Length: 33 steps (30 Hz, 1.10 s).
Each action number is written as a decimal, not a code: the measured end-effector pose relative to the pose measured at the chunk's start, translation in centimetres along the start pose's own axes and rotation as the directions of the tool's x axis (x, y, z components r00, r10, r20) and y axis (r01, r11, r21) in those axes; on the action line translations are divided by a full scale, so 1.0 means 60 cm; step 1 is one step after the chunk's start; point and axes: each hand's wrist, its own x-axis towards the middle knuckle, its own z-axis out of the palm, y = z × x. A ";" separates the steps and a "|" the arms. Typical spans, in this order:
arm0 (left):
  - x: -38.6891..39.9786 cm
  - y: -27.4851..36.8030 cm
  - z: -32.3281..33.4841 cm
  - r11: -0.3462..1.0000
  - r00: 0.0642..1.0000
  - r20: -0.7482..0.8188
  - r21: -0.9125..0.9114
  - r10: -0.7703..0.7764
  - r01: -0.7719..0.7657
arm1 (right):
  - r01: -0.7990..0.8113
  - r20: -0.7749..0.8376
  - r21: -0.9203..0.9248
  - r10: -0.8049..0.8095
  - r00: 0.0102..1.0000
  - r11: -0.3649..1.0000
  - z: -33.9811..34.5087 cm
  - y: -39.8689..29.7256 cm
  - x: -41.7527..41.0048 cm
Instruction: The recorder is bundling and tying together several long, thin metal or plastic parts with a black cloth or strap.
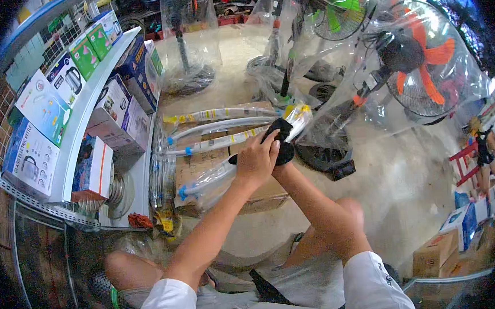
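A black item (285, 129), which looks soft like cloth, is under the fingers of my left hand (257, 156). Those fingers curl over it from the left. My right hand (282, 167) comes in below, crossing close to the left one. The black item covers most of it, so its fingers are hidden. Beneath and beside both hands, several white hoses (224, 125) in clear wrapping with blue and yellow ends lie across a flat cardboard box (251, 206). A bundle of wrapped yellow-and-white pieces (298, 114) sits just beyond my hands.
Plastic-wrapped stand fans with orange blades (436, 53) and green blades (340, 8) stand ahead and to the right. A metal shelf (79, 119) with boxed kettles (32, 161) lines the left. More cardboard boxes (436, 253) stand at right, near another person (484, 148).
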 end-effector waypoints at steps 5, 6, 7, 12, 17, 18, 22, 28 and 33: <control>-0.057 -0.085 -0.026 0.990 0.990 0.031 0.036 -0.139 0.137 | -0.037 -0.421 -0.553 -0.241 0.874 0.832 0.038 0.012 0.016; -0.078 -0.099 -0.032 0.985 0.985 -0.002 0.008 -0.172 0.172 | -0.030 -0.362 -0.510 -0.183 0.914 0.859 0.043 0.008 0.014; -0.097 -0.114 -0.038 0.974 0.973 0.053 0.031 -0.226 0.225 | -0.126 -0.428 -0.456 -0.093 0.899 0.881 0.047 0.006 0.017; -0.190 -0.195 -0.061 0.968 0.989 0.012 0.211 -0.145 0.139 | -0.116 -0.473 -0.494 -0.154 0.868 0.861 0.050 0.001 0.029; -0.264 -0.297 -0.093 0.927 0.960 0.062 0.286 -0.272 0.244 | -0.193 -0.499 -0.452 -0.068 0.864 0.871 0.050 0.011 0.033; -0.278 -0.320 -0.109 0.929 0.987 0.037 0.346 -0.153 0.131 | -0.146 -0.488 -0.472 -0.119 0.865 0.870 0.049 0.010 0.034; -0.332 -0.356 -0.159 0.894 0.972 -0.220 0.413 -0.085 0.172 | 0.031 -0.430 -0.482 -0.267 0.862 0.876 0.031 -0.025 0.052; -0.210 -0.261 -0.186 0.844 0.718 -0.532 0.014 -0.448 0.537 | 0.083 -0.576 -0.401 -0.322 0.751 0.912 -0.019 -0.063 0.049; -0.099 -0.080 -0.088 0.993 0.978 -0.201 -0.114 -0.056 0.033 | -0.298 -0.645 -0.536 -0.155 0.748 0.790 -0.017 -0.003 0.006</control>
